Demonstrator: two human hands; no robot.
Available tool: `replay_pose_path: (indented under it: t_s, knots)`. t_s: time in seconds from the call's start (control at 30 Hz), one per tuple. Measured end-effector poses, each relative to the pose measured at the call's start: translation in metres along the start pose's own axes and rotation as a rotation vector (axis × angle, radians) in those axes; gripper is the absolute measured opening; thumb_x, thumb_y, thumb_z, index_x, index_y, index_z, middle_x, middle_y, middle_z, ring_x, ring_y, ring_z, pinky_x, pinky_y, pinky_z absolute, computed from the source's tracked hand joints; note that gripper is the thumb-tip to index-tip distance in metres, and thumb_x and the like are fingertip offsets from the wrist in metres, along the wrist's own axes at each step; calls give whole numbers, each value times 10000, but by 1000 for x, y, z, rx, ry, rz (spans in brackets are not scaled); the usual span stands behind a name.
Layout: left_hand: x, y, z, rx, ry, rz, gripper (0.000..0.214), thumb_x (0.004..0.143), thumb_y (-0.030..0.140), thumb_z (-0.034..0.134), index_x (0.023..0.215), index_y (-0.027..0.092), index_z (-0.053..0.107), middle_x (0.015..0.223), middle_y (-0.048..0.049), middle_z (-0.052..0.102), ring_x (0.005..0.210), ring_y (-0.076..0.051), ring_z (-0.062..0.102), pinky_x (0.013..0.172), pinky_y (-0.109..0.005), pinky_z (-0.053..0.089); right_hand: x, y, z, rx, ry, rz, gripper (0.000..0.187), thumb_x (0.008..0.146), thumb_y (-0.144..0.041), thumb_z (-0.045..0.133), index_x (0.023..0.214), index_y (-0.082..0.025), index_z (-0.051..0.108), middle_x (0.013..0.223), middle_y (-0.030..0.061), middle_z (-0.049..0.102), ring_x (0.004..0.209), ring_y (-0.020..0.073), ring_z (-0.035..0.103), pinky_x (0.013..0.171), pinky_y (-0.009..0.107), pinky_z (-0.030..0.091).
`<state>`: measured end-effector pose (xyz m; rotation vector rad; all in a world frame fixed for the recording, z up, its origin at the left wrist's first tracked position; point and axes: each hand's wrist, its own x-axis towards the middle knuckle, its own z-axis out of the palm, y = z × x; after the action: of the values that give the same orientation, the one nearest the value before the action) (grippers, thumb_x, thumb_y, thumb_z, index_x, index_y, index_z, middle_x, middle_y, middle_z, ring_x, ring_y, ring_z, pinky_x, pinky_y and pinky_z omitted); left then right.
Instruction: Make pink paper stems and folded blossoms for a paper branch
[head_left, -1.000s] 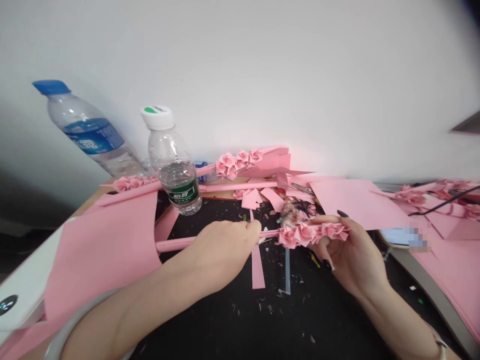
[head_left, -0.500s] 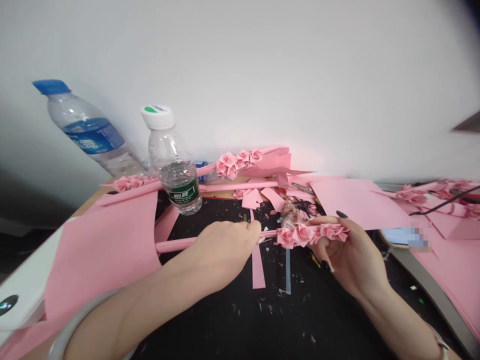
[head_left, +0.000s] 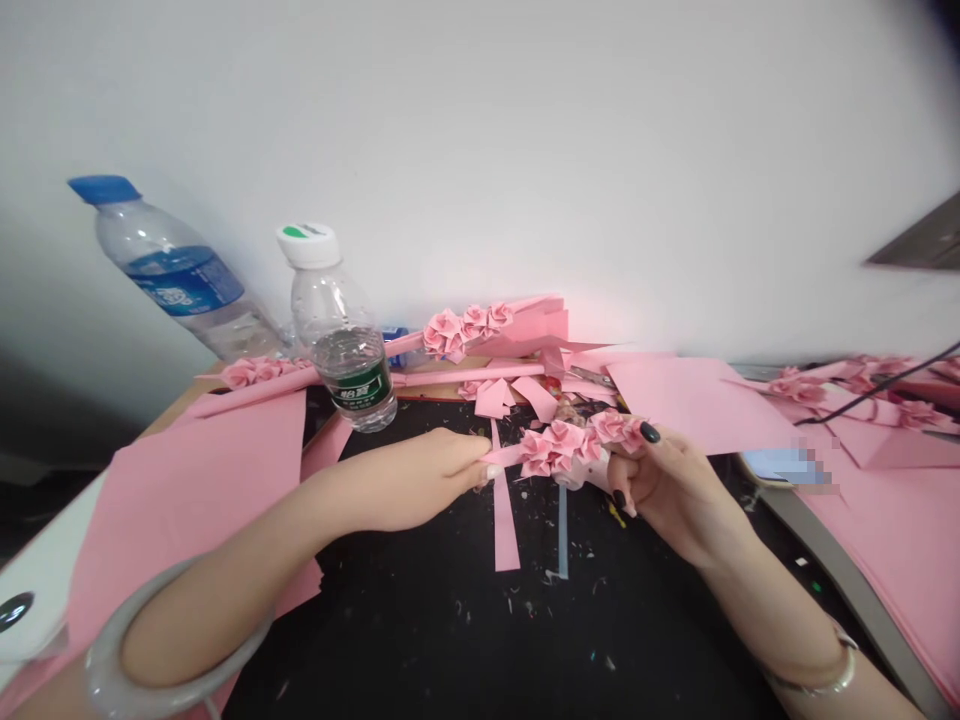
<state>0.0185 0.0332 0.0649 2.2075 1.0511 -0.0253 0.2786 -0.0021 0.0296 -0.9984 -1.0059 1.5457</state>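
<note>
The left hand (head_left: 405, 480) pinches one end of a pink paper stem (head_left: 504, 456), fingers closed around it. The right hand (head_left: 675, 490) grips the other end, among paper roses (head_left: 562, 448), to the right of the green-labelled bottle (head_left: 345, 370).

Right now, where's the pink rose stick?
In the head view, the pink paper-rose stem sits centre, between the left hand and right hand, above the black mat.
</note>
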Motion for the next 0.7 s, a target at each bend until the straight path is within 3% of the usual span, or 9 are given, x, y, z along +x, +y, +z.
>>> replay_pose_path:
  t_s: [0.23, 0.43, 0.6, 0.7]
  knots:
    - [3, -3, 1, -148, -73, 52, 297, 910, 327, 275, 679, 185, 396, 703, 19, 461, 642, -121, 432, 581, -241, 341, 2, 7, 5, -8, 56, -34, 302, 786, -400, 634, 631, -170, 516, 447, -1, 608, 377, 81, 511, 395, 159, 410]
    - [2, 1, -1, -158, -66, 47, 297, 907, 342, 299, 669, 185, 383, 680, 24, 442, 615, -112, 414, 557, -227, 330, 3, 10, 2, 7, 42, -53, 334, 747, -480, 644, 666, -167, 560, 472, 6, 611, 398, 106, 541, 367, 177, 420]
    - [-3, 7, -5, -81, 25, 83, 285, 890, 383, 326, 677, 194, 332, 692, 29, 389, 607, -110, 378, 533, -220, 310, 1, 10, 1, 7, 20, -127, 415, 622, -509, 731, 845, -185, 598, 759, 57, 710, 460, 133, 594, 337, 196, 423]
    - [-7, 10, -6, -46, 62, 102, 239, 881, 369, 336, 718, 197, 368, 731, 24, 415, 648, -125, 409, 552, -220, 322, -2, 15, 6, -70, -55, -109, 410, 664, -416, 735, 966, -186, 579, 928, 111, 711, 474, 128, 599, 349, 205, 439]
